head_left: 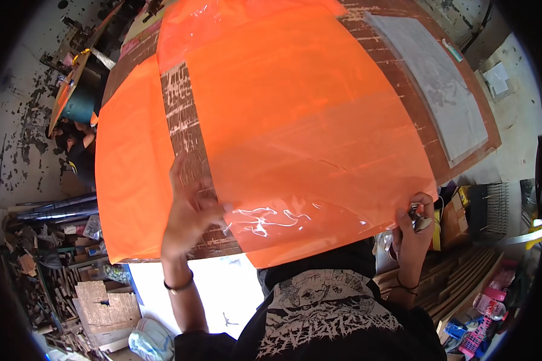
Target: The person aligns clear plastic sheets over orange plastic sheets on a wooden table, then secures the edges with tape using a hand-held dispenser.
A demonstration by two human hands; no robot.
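A large orange sheet (283, 78) lies on the brown, worn table, with a clear plastic film (319, 174) over its near part. My left hand (190, 219) is above the table's near edge, open, its fingers spread and somewhat blurred. Its thumb reaches the left edge of the film; I cannot tell whether it touches. At the near right corner of the sheet, my right hand (420, 222) is closed around a small shiny metal tool (414, 212), its kind mostly hidden by the fingers. The fingertips of that hand meet the sheet's edge.
Another orange sheet (135, 162) lies to the left, beyond a strip of bare tabletop (183, 114). A stack of clear plastic sheets (439, 84) rests at the right. Another person (81, 147) is at the far left. Cardboard scraps (105, 310) and wood strips (457, 283) lie below.
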